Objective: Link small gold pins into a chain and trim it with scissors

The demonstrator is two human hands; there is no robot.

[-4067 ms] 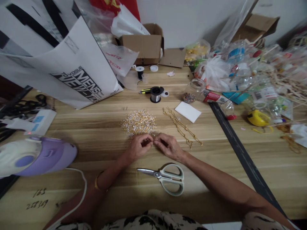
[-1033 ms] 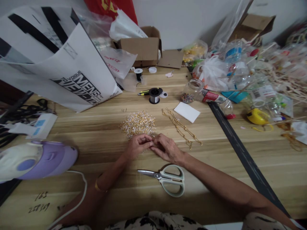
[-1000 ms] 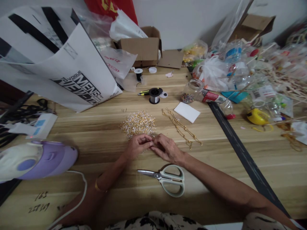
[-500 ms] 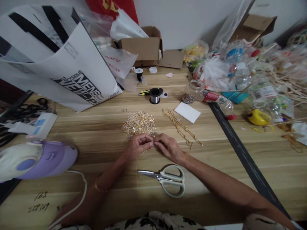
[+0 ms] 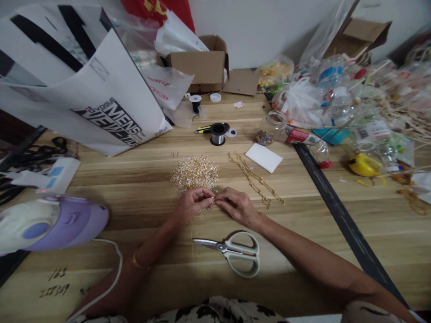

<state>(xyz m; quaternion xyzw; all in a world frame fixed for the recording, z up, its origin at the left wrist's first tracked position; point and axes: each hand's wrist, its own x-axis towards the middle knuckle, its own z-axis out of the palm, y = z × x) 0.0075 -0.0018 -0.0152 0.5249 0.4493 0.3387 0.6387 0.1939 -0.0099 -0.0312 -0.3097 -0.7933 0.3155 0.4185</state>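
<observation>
Fingertip to fingertip, both hands meet just in front of a pile of small gold and silver metal jewellery pieces. My left hand pinches a small shiny beaded piece, and a bit of it shows below the fingers. The fingers of my right hand are closed in a pinch against the left fingertips; what lies between them is too small to tell. Scissors with pale handles lie nearer to me, below the hands. Gold chains are stretched out to the right of the pile.
A white card, a wire spool and a jar of beads lie beyond the hands. A purple and cream appliance stands left, its white cord crossing my left forearm. Bottles and bags crowd the right; a large paper bag stands back left.
The hands hold almost the same pose, with only a slight shift of the fingers. A little more of the shiny piece shows under the left fingers.
</observation>
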